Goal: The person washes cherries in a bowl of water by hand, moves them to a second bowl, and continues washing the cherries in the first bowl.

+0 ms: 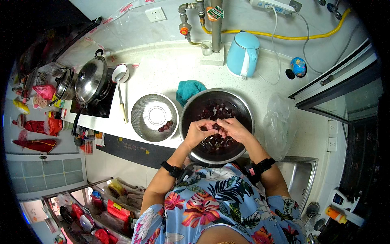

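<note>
A large steel basin [248, 122] stands before me, with many dark red grapes [213, 113] lying in water inside it. Over its middle my left hand [201, 131] and my right hand [233, 128] come together. Between the fingertips of my right hand is a dark grape [216, 126]. The left thumb and fingers are bent close beside it; whether they touch a grape cannot be told. To the left, a perforated steel colander [146, 114] holds several grapes [165, 126] at its lower right. A teal cloth [189, 91] lies crumpled against the basin's upper left rim.
A clear plastic bag [278, 125] lies right of the basin, above a steel sink [295, 180]. Behind stands a blue electric kettle [243, 55]. A ladle [121, 100] rests in a white bowl [121, 72], near a lidded wok [91, 80] on the black cooktop. An open window frame [332, 76] juts in at right.
</note>
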The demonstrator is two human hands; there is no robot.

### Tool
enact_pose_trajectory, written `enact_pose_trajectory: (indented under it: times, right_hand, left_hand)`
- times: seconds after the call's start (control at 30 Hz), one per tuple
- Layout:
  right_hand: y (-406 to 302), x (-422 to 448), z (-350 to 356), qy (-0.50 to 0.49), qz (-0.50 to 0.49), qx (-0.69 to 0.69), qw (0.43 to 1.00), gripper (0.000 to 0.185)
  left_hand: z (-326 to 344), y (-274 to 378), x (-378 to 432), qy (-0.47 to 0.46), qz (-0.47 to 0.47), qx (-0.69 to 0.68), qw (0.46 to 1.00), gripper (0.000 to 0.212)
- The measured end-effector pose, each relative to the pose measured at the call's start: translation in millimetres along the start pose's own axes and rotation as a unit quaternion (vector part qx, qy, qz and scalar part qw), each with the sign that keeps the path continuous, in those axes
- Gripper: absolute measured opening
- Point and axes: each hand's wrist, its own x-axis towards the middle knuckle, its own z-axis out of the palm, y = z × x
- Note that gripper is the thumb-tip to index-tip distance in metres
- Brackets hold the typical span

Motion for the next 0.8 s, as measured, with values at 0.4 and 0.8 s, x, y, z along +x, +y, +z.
enact_pose_trajectory:
  times: [0.4, 0.8]
  right_hand:
    - [23.1, 19.4, -38.3, 0.214, -0.081, -0.129, 0.965, 0.023]
    - [-14.3, 18.6, 10.0, 0.020, -0.054, -0.012, 0.998, 0.024]
  left_hand:
    - [2.9, -32.9, 9.5, 0.146, -0.225, -0.229, 0.936, 0.017]
    - [10.7, -46.1, 19.8, 0.086, -0.441, -0.356, 0.820, 0.014]
